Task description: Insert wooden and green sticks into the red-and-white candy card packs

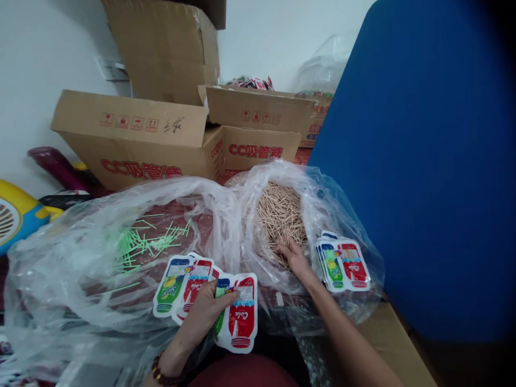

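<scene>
My left hand (205, 309) is closed on a flat bottle-shaped pouch (242, 314), printed with a red cola bottle and a green one. Under and left of it lie more such pouches (173, 285), overlapping on the plastic. My right hand (293, 257) reaches into an open clear bag (278, 172) full of thin brown straws (282, 209). Its fingers are bent together among the straws, with the tips partly hidden. Just right of that wrist rests another stack of pouches (342, 263). Thin green straws (133, 244) lie loose in a second clear bag (226, 215) on the left.
Open cardboard boxes (157, 145) stand behind the bags against the wall. On the right a large blue panel (411, 161) rises beside the work area. A yellow and blue fan-like object (16, 215) and a dark red cylinder (56, 166) are at far left.
</scene>
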The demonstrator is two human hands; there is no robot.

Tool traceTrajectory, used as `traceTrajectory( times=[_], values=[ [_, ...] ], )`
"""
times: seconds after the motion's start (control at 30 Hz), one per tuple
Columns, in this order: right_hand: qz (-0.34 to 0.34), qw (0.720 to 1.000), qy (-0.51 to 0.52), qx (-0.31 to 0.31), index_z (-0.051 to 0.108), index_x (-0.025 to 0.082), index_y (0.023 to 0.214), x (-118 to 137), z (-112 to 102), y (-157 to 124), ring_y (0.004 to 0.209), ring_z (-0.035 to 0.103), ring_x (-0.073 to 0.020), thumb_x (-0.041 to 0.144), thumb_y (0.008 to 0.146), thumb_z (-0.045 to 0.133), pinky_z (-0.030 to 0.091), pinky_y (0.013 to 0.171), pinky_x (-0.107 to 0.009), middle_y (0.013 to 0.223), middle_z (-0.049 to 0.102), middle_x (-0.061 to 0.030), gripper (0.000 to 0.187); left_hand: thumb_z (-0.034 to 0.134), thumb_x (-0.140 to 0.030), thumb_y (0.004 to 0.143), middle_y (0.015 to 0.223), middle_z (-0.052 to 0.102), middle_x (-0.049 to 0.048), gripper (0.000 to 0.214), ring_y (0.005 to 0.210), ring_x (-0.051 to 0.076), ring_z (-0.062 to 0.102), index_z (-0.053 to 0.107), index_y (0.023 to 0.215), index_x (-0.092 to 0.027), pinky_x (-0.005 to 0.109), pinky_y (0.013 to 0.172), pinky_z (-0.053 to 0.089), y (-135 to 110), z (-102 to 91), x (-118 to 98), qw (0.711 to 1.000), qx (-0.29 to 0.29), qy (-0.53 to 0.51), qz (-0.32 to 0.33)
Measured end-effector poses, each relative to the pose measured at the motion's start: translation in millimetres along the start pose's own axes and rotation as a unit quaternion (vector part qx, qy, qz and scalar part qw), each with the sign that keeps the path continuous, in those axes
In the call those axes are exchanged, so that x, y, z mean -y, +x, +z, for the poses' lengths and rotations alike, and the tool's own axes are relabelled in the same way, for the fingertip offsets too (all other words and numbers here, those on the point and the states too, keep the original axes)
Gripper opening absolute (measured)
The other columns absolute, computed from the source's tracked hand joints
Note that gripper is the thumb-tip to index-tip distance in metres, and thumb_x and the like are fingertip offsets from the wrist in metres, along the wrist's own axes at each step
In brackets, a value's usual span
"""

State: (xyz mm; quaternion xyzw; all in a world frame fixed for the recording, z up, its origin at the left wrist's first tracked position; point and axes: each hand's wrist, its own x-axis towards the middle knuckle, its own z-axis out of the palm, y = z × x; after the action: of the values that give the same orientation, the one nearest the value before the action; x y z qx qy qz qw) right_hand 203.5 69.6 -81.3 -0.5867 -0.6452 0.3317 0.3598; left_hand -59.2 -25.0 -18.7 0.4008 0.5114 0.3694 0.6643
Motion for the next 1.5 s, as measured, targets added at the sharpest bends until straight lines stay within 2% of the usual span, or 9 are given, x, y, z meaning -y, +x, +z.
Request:
traceTrajectory(
  times=[0.4,0.63,0.9,0.97,1.03,1.1,1.2,1.33,1.5],
  values=[
    [0.004,0.979,0.171,-0.109,0.058,0.023,0.09,10.1,-5.3,3.6,0.086,0.059,-0.0203,0.051,0.085,0.047,0.042,0.09,-0.036,0.085,0.065,-0.0033,0.03,0.076,-0.031,0.068,0.06,0.068,0.0,0.021,0.051,0.013,0.06,0.063,0.067,-0.014,0.021,0.05,0.046,0.4,2.7,-0.6,1.0,-0.005,-0.028,0.0],
    [0.012,0.975,0.208,-0.081,0.061,0.022,0.082,2.9,7.5,-4.2,0.084,0.059,-0.0204,0.043,0.076,0.061,0.042,0.087,-0.036,0.083,0.066,-0.0012,0.022,0.078,-0.03,0.067,0.064,0.071,0.0022,0.021,0.055,0.015,0.063,0.064,0.069,-0.014,0.023,0.054,0.049,-2.2,3.1,-0.1,0.999,0.009,-0.038,-0.017],
    [0.01,0.959,0.262,-0.109,0.063,0.023,0.081,14.6,-4.1,-7.5,0.085,0.061,-0.0187,0.043,0.079,0.061,0.04,0.094,-0.037,0.079,0.066,0.0008,0.02,0.075,-0.029,0.07,0.065,0.07,0.0033,0.02,0.055,0.014,0.06,0.067,0.067,-0.012,0.022,0.053,0.046,2.9,9.9,-10.1,0.999,0.047,-0.011,-0.006],
    [0.002,0.932,0.335,-0.139,0.062,0.025,0.086,25.7,-12.1,-7.2,0.086,0.062,-0.0166,0.041,0.082,0.06,0.041,0.095,-0.036,0.08,0.065,0.0028,0.017,0.074,-0.028,0.071,0.065,0.07,0.0028,0.018,0.055,0.013,0.059,0.067,0.067,-0.012,0.021,0.053,0.045,5.7,13.4,-13.0,0.998,0.065,-0.012,0.004],
    [-0.01,0.877,0.456,-0.155,0.061,0.026,0.089,43.0,-20.3,-8.3,0.085,0.064,-0.0155,0.036,0.08,0.064,0.043,0.095,-0.037,0.081,0.065,0.004,0.013,0.074,-0.028,0.071,0.065,0.069,0.0027,0.017,0.056,0.013,0.059,0.068,0.068,-0.012,0.021,0.054,0.045,8.9,17.5,-15.3,0.997,0.078,-0.018,0.014],
    [-0.018,0.815,0.561,-0.146,0.061,0.025,0.089,65.0,-25.3,-12.4,0.085,0.065,-0.0157,0.029,0.077,0.069,0.045,0.095,-0.039,0.081,0.064,0.0041,0.014,0.074,-0.027,0.072,0.068,0.07,0.0035,0.017,0.058,0.014,0.06,0.069,0.071,-0.011,0.021,0.056,0.046,12.4,22.1,-17.0,0.996,0.089,-0.021,0.016],
    [-0.005,0.767,0.631,-0.119,0.061,0.024,0.086,98.4,-22.8,-24.1,0.086,0.065,-0.0164,0.023,0.077,0.069,0.046,0.097,-0.042,0.078,0.064,0.0032,0.012,0.073,-0.027,0.072,0.07,0.071,0.0049,0.017,0.059,0.014,0.061,0.07,0.075,-0.01,0.022,0.056,0.046,17.2,28.5,-18.8,0.994,0.106,-0.008,0.015],
    [0.019,0.752,0.653,-0.087,0.061,0.024,0.087,127.6,-7.5,-41.2,0.083,0.066,-0.0155,0.023,0.079,0.067,0.043,0.101,-0.042,0.076,0.065,0.0034,0.01,0.075,-0.025,0.071,0.068,0.07,0.0033,0.016,0.057,0.012,0.059,0.07,0.076,-0.01,0.02,0.057,0.045,20.5,33.2,-19.8,0.992,0.125,-0.016,0.024],
    [0.036,0.771,0.63,-0.082,0.06,0.024,0.091,139.0,7.6,-51.2,0.088,0.068,-0.0185,0.028,0.08,0.066,0.047,0.094,-0.037,0.077,0.068,0.0027,0.013,0.076,-0.024,0.07,0.065,0.068,0.0019,0.016,0.055,0.01,0.056,0.069,0.075,-0.01,0.02,0.056,0.043,19.4,34.8,-22.5,0.989,0.137,-0.038,0.03]
  ],
)
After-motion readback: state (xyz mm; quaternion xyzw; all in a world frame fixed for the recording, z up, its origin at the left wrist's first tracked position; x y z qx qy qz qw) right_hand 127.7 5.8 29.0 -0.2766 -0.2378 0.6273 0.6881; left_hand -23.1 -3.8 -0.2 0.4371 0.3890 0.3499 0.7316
